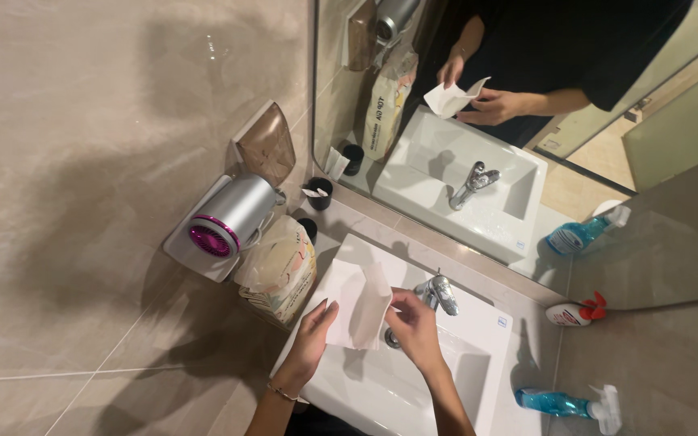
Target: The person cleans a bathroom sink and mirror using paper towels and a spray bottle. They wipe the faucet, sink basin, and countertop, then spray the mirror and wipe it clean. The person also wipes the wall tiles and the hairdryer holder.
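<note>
My left hand (310, 342) and my right hand (415, 327) both hold a white paper towel (357, 305) over a white rectangular sink (478, 379). The left hand pinches the sheet's lower left edge; the right hand grips its right side, close to the chrome tap (439, 292). The sheet is partly folded, with one flap lifted. The mirror (527, 121) above reflects the same hands and sheet.
A silver hair dryer with a purple end (228, 222) hangs in a wall holder at the left. Below it stands a plastic bag (283, 270). Two dark cups (317, 194) sit on the ledge. A blue spray bottle (563, 402) and a white bottle with a red trigger (575, 313) lie at the right.
</note>
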